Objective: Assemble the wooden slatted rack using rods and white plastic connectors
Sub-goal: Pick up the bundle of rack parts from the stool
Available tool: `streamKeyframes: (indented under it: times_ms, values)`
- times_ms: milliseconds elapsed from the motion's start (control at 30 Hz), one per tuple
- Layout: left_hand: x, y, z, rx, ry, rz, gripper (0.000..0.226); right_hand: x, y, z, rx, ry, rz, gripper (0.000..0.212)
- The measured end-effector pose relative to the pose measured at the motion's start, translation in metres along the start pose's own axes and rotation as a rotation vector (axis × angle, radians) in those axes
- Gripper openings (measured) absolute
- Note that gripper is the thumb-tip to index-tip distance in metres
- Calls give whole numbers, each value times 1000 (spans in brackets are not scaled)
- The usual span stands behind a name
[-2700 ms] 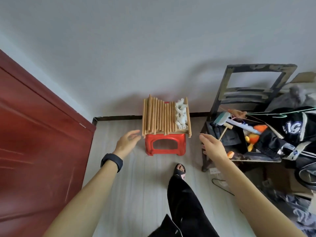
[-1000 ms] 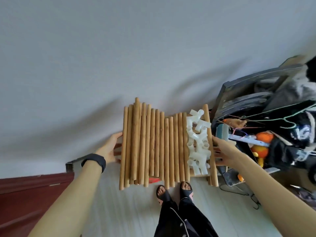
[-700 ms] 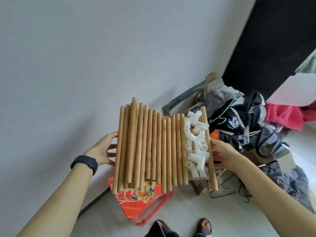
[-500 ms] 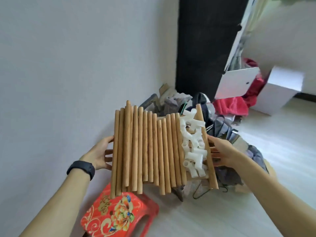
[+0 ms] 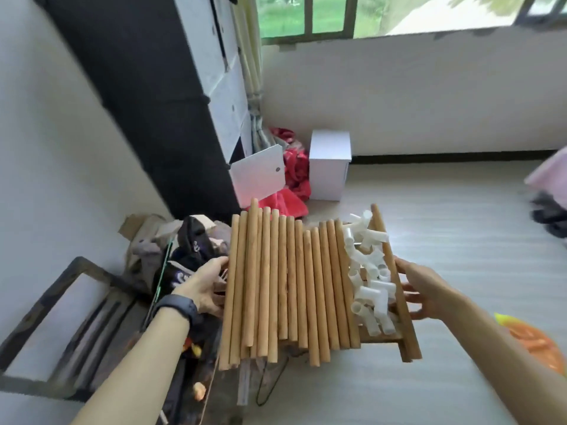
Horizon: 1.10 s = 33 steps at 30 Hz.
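I carry a wooden slatted panel [image 5: 406, 338] flat in front of me, up off the floor. Several loose wooden rods [image 5: 285, 286] lie side by side on it, filling its left and middle. A heap of white plastic connectors [image 5: 369, 277] sits along its right side, just inside the right rail. My left hand [image 5: 207, 286], with a dark band on the wrist, grips the panel's left edge. My right hand [image 5: 420, 289] grips the right rail, fingers underneath.
A dark chair [image 5: 76, 320] piled with clothes and bags stands at lower left. A black cabinet [image 5: 147, 96] lines the left wall, with a white panel [image 5: 257, 174], red cloth [image 5: 291, 185] and a white box [image 5: 329, 164] beyond. Pale floor [image 5: 460, 240] stretches to the right.
I lifted the loaded panel off the red stool and turned right with it. The view swung from the bare wall to the cabinet, window and open floor; the stool is out of sight.
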State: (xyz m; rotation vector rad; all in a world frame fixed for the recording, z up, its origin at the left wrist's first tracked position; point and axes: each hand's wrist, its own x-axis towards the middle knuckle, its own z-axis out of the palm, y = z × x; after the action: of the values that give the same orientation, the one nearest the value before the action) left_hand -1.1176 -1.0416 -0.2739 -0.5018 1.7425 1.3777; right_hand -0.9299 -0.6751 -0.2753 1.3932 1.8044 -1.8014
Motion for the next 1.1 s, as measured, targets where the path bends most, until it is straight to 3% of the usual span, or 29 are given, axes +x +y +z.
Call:
streamKeyframes:
  times_ms: [367,467,833,1100]
  values:
    - [112,152,239,282,-158,13,44,78,-28,-196,201,183,62,49]
    - [148,203,304,338,-207,28,40,111,-53,-245,240,229,57,50]
    - [257,387,540,470,-308,66,61,227,-170,-420,383,408,80,50]
    - [315,472,697,551,-310,72,53,326,-210,-539,460,395,112,54]
